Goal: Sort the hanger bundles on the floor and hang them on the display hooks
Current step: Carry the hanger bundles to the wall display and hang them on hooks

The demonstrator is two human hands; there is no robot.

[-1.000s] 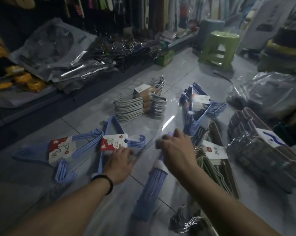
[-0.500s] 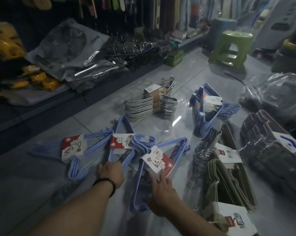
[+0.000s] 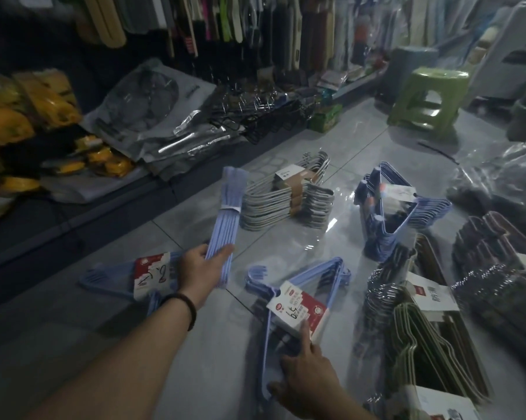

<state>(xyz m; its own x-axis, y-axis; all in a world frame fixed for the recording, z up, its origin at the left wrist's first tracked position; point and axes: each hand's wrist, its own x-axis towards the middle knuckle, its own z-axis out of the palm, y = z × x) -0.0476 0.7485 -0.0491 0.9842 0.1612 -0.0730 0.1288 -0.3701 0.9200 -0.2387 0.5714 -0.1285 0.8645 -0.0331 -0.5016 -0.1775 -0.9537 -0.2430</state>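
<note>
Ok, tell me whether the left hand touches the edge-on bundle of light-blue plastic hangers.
Touching. The head view shows the left hand curled round the lower end of the light-blue plastic hanger bundle.

The floor tiles (image 3: pixel 361 137) were grey and glossy, throwing back a streak of light. The blue hanger bundle (image 3: pixel 225 225) gripped in the left hand (image 3: pixel 201 271) looked like smooth plastic with a dull sheen, bound by a white band that could have been paper. The labelled blue bundle (image 3: pixel 331 274) held by the right hand (image 3: pixel 310 380) was the same plastic, its red and white label (image 3: pixel 298 307) smooth card. The grey hanger stack (image 3: pixel 274 207) looked matt, with brown cardboard sleeves. The hooks (image 3: pixel 380 295) of the dark hangers shone like chromed metal. The green stool (image 3: pixel 428 98) was moulded plastic, and the clear bag (image 3: pixel 498 177) was crinkled and shiny.
</note>
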